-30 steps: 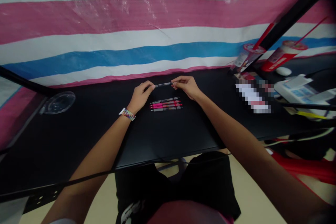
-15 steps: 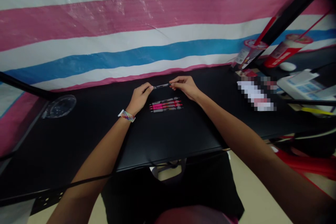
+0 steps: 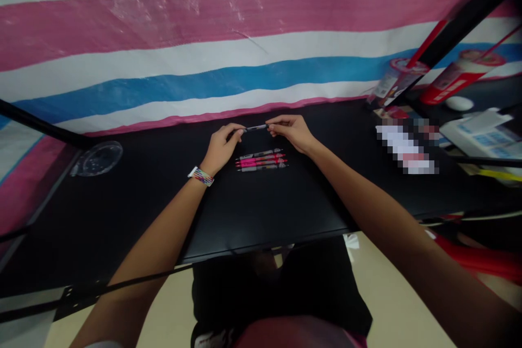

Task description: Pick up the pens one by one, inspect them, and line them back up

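Note:
Between my two hands lies a dark pen, held level near the back of the black table. My left hand pinches its left end; a patterned band circles that wrist. The pen's right end is in the fingertips of my right hand. Just nearer to me, several pens lie side by side in a row: a dark pen farthest away, pink-red pens in the middle and a grey pen closest.
A clear plastic lid sits at the left of the table. Toward the right stand two drink cups with red straws, a white rounded object, a blurred-out paper and a white box. A striped sheet hangs behind.
The view has shifted slightly, so the scene sits a little farther right. Both hands still grip the pen, and the row of pens lies as before.

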`<state>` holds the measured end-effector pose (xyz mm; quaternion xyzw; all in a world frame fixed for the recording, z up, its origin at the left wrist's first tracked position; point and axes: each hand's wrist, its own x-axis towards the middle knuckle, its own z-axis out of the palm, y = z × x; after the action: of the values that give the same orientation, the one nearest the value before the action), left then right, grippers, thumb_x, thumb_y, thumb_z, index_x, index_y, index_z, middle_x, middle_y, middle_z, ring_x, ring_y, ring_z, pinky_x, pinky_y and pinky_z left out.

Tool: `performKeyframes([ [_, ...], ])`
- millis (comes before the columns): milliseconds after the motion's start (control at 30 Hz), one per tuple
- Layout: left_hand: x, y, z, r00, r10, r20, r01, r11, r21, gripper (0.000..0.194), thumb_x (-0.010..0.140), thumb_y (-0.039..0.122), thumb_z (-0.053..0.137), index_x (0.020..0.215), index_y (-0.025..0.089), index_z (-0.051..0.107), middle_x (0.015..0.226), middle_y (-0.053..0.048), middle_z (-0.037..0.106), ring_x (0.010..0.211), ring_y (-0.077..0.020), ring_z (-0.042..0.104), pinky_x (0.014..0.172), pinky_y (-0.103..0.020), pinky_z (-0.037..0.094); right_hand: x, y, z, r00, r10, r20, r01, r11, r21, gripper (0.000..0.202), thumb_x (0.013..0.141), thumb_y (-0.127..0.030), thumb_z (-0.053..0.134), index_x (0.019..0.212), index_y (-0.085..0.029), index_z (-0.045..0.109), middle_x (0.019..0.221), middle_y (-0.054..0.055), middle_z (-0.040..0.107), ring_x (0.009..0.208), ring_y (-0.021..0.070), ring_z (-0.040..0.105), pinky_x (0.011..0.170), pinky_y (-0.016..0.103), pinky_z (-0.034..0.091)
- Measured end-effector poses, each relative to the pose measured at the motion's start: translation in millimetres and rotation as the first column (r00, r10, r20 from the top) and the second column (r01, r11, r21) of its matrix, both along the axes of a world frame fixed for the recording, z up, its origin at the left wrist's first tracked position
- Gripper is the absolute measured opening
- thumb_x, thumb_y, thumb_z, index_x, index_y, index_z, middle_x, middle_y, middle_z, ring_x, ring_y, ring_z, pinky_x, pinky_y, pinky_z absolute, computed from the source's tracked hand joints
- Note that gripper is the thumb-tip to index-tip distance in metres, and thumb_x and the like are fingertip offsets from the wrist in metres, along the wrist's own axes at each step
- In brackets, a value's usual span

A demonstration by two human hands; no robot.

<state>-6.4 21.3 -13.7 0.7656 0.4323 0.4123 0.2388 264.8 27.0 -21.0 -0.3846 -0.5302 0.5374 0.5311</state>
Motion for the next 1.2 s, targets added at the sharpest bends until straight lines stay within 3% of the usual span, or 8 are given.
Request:
performKeyframes([
  [167,-2,0,-0.2,0.999,0.037,0.004,-0.037,0.999,-0.021,0.021,0.107,0.038,0.065,0.109,0.026,0.082,0.093,-0.004,0.077,0.087,-0.0217,0.068,0.086,-0.037,0.052,-1,-2,0.6,0.995,-0.041,0.095,0.038,0.999,0.034,0.030,0.073,-0.039,0.098,0.097,-0.022,0.090,0.089,0.008,0.083,0.080,0.0232,0.072,0.090,0.048,0.064],
  [333,-3,5,-2.4,0.996,-0.011,0.088,0.021,0.993,-0.119,0.024,0.103,0.040,0.067,0.106,0.024,0.084,0.091,-0.003,0.079,0.078,-0.0192,0.066,0.078,-0.034,0.051,-1,-4,-1.0,0.996,-0.039,0.081,0.035,0.998,0.057,0.027,0.073,-0.036,0.099,0.096,-0.023,0.092,0.087,0.008,0.083,0.078,0.0223,0.072,0.089,0.049,0.064],
  [633,-2,6,0.1,0.995,0.026,0.099,-0.013,0.991,-0.131,0.047,0.111,0.051,0.059,0.080,0.024,0.082,0.063,-0.001,0.059,0.062,-0.0168,0.055,0.065,-0.033,0.044,-2,-5,-1.1,0.997,-0.023,0.078,0.017,0.997,0.078,0.025,0.074,-0.038,0.101,0.094,-0.026,0.092,0.090,0.007,0.083,0.081,0.0234,0.073,0.093,0.051,0.064],
  [800,1,2,3.8,0.973,-0.012,0.230,0.043,0.990,-0.133,0.018,0.099,0.035,0.077,0.113,0.025,0.083,0.093,-0.003,0.078,0.083,-0.0178,0.071,0.081,-0.032,0.055,3,-2,-3.7,0.997,-0.053,0.051,0.050,0.998,0.042,0.031,0.074,-0.039,0.101,0.099,-0.023,0.092,0.091,0.008,0.085,0.079,0.0229,0.073,0.089,0.048,0.065],
  [867,1,2,4.4,0.967,-0.004,0.256,0.038,0.991,-0.130,0.012,0.098,0.033,0.079,0.105,0.024,0.082,0.098,-0.004,0.080,0.089,-0.0186,0.073,0.086,-0.033,0.055,5,0,-5.3,0.998,-0.053,0.037,0.052,0.997,0.049,0.030,0.075,-0.038,0.100,0.100,-0.024,0.092,0.091,0.008,0.085,0.077,0.0213,0.072,0.085,0.045,0.064],
  [967,2,2,5.5,0.984,0.047,0.174,-0.020,0.987,-0.158,0.042,0.109,0.045,0.064,0.076,0.022,0.074,0.072,-0.003,0.071,0.072,-0.0177,0.068,0.079,-0.034,0.054,7,1,-6.9,0.998,-0.053,0.034,0.051,0.997,0.053,0.029,0.076,-0.038,0.100,0.100,-0.024,0.092,0.089,0.007,0.084,0.075,0.0196,0.071,0.082,0.043,0.063],
  [1033,2,1,6.1,0.986,0.061,0.156,-0.036,0.986,-0.164,0.052,0.112,0.050,0.059,0.071,0.022,0.071,0.066,-0.003,0.067,0.068,-0.0173,0.065,0.077,-0.035,0.053,8,1,-7.1,0.998,-0.049,0.031,0.048,0.998,0.048,0.031,0.076,-0.038,0.100,0.101,-0.023,0.092,0.090,0.007,0.084,0.075,0.0194,0.071,0.082,0.043,0.062],
  [1200,2,3,5.0,0.961,0.045,0.271,-0.004,0.989,-0.150,0.012,0.099,0.035,0.079,0.103,0.024,0.078,0.088,-0.003,0.078,0.084,-0.0190,0.073,0.085,-0.035,0.058,11,2,-7.4,0.997,-0.069,0.019,0.068,0.997,0.027,0.033,0.074,-0.040,0.100,0.101,-0.023,0.091,0.093,0.007,0.083,0.079,0.0209,0.072,0.084,0.045,0.063],
])
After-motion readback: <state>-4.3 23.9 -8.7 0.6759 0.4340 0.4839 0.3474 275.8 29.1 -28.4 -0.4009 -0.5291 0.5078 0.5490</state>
